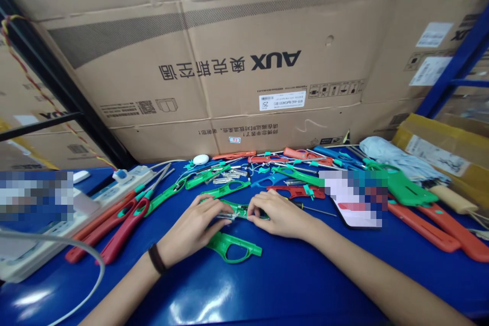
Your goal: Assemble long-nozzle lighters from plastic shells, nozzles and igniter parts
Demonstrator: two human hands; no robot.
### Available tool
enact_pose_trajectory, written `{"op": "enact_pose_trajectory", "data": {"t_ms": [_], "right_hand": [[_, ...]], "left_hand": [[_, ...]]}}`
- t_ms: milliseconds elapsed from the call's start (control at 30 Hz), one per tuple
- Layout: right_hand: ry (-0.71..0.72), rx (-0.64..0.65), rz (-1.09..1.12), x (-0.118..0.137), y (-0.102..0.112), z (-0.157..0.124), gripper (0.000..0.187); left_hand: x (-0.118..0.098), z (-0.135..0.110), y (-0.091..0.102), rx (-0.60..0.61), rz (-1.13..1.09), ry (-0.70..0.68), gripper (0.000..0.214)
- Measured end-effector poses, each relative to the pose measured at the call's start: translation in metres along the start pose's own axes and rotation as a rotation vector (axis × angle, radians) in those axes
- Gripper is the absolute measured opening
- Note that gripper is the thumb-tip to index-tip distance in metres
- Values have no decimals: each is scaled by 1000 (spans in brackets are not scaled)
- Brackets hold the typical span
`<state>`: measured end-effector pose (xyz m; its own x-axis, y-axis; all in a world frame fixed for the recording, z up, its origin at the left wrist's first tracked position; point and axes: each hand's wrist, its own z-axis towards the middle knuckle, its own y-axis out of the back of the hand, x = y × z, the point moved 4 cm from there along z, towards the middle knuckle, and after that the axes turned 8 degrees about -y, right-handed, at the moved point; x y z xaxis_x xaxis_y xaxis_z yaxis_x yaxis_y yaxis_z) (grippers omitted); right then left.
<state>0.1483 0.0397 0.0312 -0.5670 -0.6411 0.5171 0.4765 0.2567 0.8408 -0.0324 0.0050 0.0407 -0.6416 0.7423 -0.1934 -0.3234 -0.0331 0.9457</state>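
My left hand and my right hand meet over a green lighter half-shell with a clear tube inside it, on the blue table. Both hands have their fingers pinched on this piece, left from the left end, right from the right end. Just below my left hand a second green handle shell lies flat. A dark band circles my left wrist.
Several red, green and blue lighter shells and metal rods are scattered behind my hands. Long red lighters lie at left beside a white power strip. A phone and a folded umbrella lie at right. Cardboard boxes wall the back.
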Motion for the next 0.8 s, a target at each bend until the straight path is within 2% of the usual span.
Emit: {"op": "enact_pose_trajectory", "data": {"t_ms": [233, 433, 533, 800], "right_hand": [[-5, -16, -19, -1, -1, -1, 4], [1, -40, -24, -2, -7, 0, 15], [26, -39, -20, -1, -7, 0, 12], [43, -70, 19, -1, -7, 0, 10]], "left_hand": [[-2, 3, 1, 2, 27, -6, 15], [-3, 5, 0, 15, 35, -16, 15], [-3, 4, -2, 22, 23, -21, 14], [-5, 5, -4, -57, -22, -16, 13]]}}
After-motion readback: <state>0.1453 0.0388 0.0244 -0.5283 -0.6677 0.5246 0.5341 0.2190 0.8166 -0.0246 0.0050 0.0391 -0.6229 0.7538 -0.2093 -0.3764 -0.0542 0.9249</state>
